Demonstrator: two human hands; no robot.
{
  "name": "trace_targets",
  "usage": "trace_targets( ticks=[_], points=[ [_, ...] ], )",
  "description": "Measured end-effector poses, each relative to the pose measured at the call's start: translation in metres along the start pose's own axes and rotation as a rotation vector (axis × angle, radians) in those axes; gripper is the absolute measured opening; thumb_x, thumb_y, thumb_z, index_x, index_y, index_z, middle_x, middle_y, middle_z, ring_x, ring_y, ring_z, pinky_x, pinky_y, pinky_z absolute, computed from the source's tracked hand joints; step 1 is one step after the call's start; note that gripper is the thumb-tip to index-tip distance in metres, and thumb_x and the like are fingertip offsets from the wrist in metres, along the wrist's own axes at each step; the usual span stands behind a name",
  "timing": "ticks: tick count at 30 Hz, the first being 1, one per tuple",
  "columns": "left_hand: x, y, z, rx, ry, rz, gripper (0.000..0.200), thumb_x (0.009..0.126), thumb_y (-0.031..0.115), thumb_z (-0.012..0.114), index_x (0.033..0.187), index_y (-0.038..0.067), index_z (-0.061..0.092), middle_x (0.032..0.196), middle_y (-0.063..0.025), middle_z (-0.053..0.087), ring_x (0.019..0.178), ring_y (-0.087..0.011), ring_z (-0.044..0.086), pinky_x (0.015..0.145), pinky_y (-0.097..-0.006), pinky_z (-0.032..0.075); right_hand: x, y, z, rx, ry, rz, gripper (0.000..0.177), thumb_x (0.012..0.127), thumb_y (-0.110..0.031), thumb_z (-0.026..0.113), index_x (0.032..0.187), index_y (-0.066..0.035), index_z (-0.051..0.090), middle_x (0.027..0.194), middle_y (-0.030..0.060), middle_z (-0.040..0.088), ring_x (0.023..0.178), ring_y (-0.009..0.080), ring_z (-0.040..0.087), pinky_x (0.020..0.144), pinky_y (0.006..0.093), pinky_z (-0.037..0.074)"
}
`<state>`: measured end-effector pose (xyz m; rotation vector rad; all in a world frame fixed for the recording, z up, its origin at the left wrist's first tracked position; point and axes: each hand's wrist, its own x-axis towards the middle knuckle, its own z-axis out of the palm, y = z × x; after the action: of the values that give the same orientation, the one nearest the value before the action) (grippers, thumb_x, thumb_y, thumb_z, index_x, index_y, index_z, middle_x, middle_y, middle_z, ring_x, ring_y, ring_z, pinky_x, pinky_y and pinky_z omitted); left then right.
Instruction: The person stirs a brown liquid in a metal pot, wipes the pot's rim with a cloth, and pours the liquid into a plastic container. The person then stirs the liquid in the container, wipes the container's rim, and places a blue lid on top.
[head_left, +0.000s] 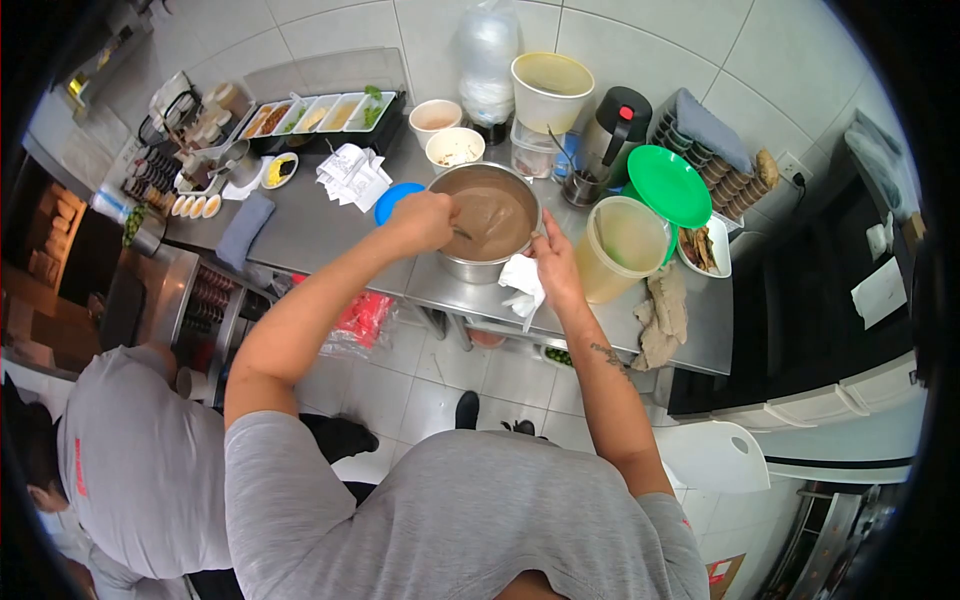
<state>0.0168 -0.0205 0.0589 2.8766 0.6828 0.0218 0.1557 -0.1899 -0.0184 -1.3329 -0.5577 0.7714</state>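
A metal pot of thick brown mixture stands on the steel counter in front of me. My left hand is closed in a fist over the pot's left side, around a thin metal utensil that dips into the mixture; its kind cannot be made out. At the right side of the pot, my right hand grips the rim, its fingers partly hidden. A crumpled white cloth or paper hangs by that hand, against the pot. Close to the left hand lies a round blue lid.
Right of the pot stand a translucent bucket, a green lid and a beige rag. Behind are two white tubs and a black-topped jug. Leftward are receipts and ingredient trays. A co-worker bends at my left.
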Motion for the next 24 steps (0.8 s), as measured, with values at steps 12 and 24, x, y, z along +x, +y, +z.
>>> trace_targets(
  ticks=[12,24],
  points=[
    [0.017,-0.006,0.016,-0.087,0.152,-0.151,0.017,0.076,0.015,0.053,0.087,0.01,0.066,0.078,-0.0163,0.064,0.077,-0.0331,0.062,0.069,-0.0439,0.049,-0.002,-0.004,0.002,-0.049,0.018,-0.006,0.052,0.09,-0.013,0.045,0.138,-0.002,0.028,0.068,-0.0004,0.049,0.058,0.0067,0.047,0.054,0.0204,0.04],
    [0.019,-0.018,-0.003,-0.025,0.115,-0.275,0.024,0.071,0.014,0.055,0.091,0.007,0.067,0.088,-0.0195,0.065,0.084,-0.0344,0.063,0.073,-0.0435,0.05,-0.002,-0.003,0.002,-0.051,0.02,0.015,0.051,0.091,-0.013,0.045,0.138,-0.002,0.029,0.072,0.0003,0.049,0.064,0.0068,0.047,0.058,0.02,0.04]
  ],
)
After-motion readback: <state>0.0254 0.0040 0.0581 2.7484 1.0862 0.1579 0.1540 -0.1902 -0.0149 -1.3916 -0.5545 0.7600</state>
